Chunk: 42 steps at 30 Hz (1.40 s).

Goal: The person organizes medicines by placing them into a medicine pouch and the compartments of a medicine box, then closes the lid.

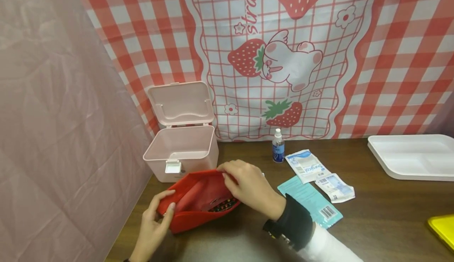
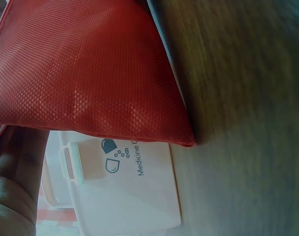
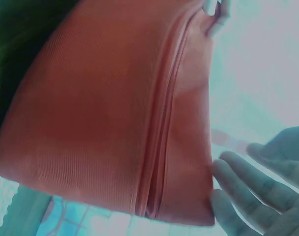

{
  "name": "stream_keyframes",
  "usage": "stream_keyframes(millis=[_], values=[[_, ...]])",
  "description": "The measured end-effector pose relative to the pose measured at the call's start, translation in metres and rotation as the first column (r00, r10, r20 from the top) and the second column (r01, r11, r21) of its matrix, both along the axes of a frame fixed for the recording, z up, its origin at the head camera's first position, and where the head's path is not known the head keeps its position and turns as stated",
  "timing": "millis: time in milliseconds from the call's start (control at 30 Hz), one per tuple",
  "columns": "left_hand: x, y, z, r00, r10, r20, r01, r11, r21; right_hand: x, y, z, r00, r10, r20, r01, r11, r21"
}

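Observation:
A red zip pouch (image 1: 198, 218) is held tilted above the table, its mouth spread apart. Inside it shows a dark item with small orange dots (image 1: 225, 205), partly hidden by the pouch wall. My left hand (image 1: 154, 218) grips the pouch's left end, thumb on the near rim and fingers at the far rim. At the far right part of the rim, my right hand (image 1: 248, 187) holds the edge with bent fingers. In the right wrist view, the fingertips (image 3: 220, 169) meet the pouch's edge. The left wrist view shows the pouch's woven red side (image 2: 90, 73).
Behind the pouch stands a pale pink medicine box (image 1: 198, 157) with its lid up. A small spray bottle (image 1: 278, 147), white packets (image 1: 306, 166) and a teal packet (image 1: 308, 201) lie to the right. Farther right are a white tray (image 1: 393, 173) and a yellow object (image 1: 441, 228).

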State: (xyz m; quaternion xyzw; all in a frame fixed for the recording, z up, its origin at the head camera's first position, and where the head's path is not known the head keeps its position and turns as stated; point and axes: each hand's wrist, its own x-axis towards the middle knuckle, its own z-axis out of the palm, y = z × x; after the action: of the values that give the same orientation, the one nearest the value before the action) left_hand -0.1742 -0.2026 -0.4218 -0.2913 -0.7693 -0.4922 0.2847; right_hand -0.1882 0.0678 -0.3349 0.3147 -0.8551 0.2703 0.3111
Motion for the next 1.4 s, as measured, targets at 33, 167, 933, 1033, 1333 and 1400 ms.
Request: stream_keyframes(millis=[33, 167, 933, 1033, 1333, 1400], values=[[0.0, 0.0, 0.0, 1.0, -0.002, -0.007, 0.002, 1.0, 0.0, -0.001, 0.002, 0.001, 1.0, -0.007, -0.002, 0.007, 1.0, -0.022], [-0.001, 0.0, 0.0, 1.0, -0.016, -0.024, 0.016, 1.0, 0.001, -0.004, 0.011, 0.005, 0.999, -0.037, 0.013, 0.038, 0.995, -0.094], [0.01, 0.009, 0.018, 1.0, -0.008, 0.023, 0.008, 1.0, 0.004, -0.05, 0.056, -0.058, 0.926, -0.227, 0.302, 0.205, 0.973, 0.104], [0.005, 0.005, 0.01, 0.999, -0.007, 0.032, 0.007, 1.0, 0.003, -0.055, 0.057, -0.067, 0.919, -0.232, 0.319, 0.198, 0.971, 0.137], [0.0, 0.0, 0.001, 0.999, -0.006, 0.035, 0.006, 1.0, 0.004, -0.065, 0.055, -0.085, 0.898, -0.248, 0.364, 0.166, 0.956, 0.243], [0.0, 0.001, 0.002, 0.999, -0.005, 0.032, 0.005, 1.0, 0.003, -0.065, 0.054, -0.087, 0.889, -0.253, 0.383, 0.156, 0.951, 0.266]])
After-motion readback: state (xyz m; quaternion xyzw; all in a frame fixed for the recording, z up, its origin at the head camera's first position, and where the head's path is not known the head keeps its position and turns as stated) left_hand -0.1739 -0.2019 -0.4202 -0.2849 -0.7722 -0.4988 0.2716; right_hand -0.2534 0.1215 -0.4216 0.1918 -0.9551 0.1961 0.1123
